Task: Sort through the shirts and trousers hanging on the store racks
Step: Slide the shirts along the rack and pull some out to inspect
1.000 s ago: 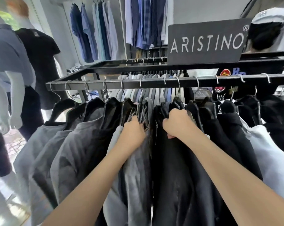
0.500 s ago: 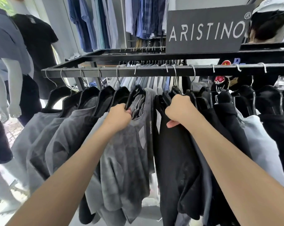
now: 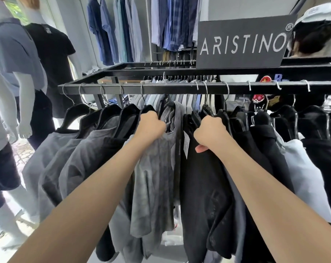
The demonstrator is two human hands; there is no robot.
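Black metal rack rail (image 3: 179, 89) runs across the view from nine o'clock to three o'clock, hung with a row of shirts on black hangers with wire hooks. The person's left hand (image 3: 151, 126) is clenched on the shoulder of a mottled grey shirt (image 3: 157, 168) just left of centre, fingers curled into the fabric right below its hanger. The right hand (image 3: 211, 134) is closed in a fist on the shoulder of a black shirt (image 3: 202, 186) just right of centre, thumb tucked under the cloth. Between the two fists a narrow gap shows in the row, and a white paper tag (image 3: 186, 144) hangs in it against the black shirt.

Toward nine o'clock from the left hand hang several plain grey shirts (image 3: 69, 158), packed shoulder to shoulder. Toward three o'clock from the right hand hang more black garments (image 3: 261, 149) and one white shirt (image 3: 303, 177) among them.

At one o'clock, on top of the rack, stands a dark grey sign with the pale letters ARISTINO (image 3: 242, 42). At twelve o'clock, on the far wall, hang blue and striped shirts (image 3: 141, 29). At ten o'clock stand two white mannequins, one in a grey-blue polo shirt (image 3: 14, 54) and one in a black T-shirt (image 3: 52, 54).
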